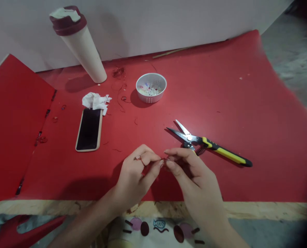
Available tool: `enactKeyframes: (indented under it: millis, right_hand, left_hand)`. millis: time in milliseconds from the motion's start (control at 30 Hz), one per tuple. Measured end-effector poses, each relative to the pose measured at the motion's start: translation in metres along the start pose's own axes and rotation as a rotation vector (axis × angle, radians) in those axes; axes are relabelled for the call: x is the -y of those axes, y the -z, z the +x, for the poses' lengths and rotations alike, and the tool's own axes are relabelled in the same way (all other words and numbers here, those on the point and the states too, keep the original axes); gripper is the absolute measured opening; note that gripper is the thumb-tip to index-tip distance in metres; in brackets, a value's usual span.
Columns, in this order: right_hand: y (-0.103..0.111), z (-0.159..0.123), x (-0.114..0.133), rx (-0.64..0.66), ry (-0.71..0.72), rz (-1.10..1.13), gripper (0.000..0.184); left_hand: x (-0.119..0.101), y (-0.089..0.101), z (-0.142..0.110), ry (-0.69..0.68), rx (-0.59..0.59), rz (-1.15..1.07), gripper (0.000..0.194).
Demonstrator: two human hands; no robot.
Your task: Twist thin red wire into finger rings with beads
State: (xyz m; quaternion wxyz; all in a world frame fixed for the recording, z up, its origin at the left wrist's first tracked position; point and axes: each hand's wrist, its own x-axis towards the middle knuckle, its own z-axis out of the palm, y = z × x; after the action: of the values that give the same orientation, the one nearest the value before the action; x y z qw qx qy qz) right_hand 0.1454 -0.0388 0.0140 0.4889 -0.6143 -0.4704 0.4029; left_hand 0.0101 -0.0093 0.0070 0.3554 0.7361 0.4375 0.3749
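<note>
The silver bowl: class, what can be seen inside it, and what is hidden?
Inside the silver bowl lie small bead-like pieces, mostly pale, some dark. Whatever lies beneath them is covered and cannot be seen.

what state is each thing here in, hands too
Left hand, pinching a small reddish piece
Right hand, curled at that piece, grip unclear
Snips, blades open, lying down
Phone, face up, screen dark
Tumbler, standing, lid on
Bowl, upright, holding small beads
Tissue, crumpled
Thread, tangled

Head-worn view, facing forward and down, near both hands point(134, 170) point(200, 181)
</note>
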Motion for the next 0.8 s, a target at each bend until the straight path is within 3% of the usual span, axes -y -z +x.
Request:
enactKeyframes:
  millis: [133, 267, 467, 800]
  right_hand:
    - [-0.003, 0.000, -0.001, 0.012, -0.064, 0.008, 0.007]
    - [-0.010, -0.003, -0.006, -0.042, -0.170, 0.145, 0.010]
    - [-0.018, -0.011, -0.006, -0.090, -0.234, 0.308, 0.009]
    - [-0.015, -0.010, -0.006, 0.180, -0.312, 0.616, 0.005]
  left_hand:
    - [0.001, 0.000, 0.001, 0.158, 0.001, -0.124, 0.018]
    - [0.001, 0.001, 0.002, 0.307, 0.073, -0.397, 0.020]
    - [0.009, -0.002, 0.003, 0.388, 0.029, -0.699, 0.010]
    - [0.018, 0.006, 0.002, 0.445, 0.244, -1.086, 0.018]
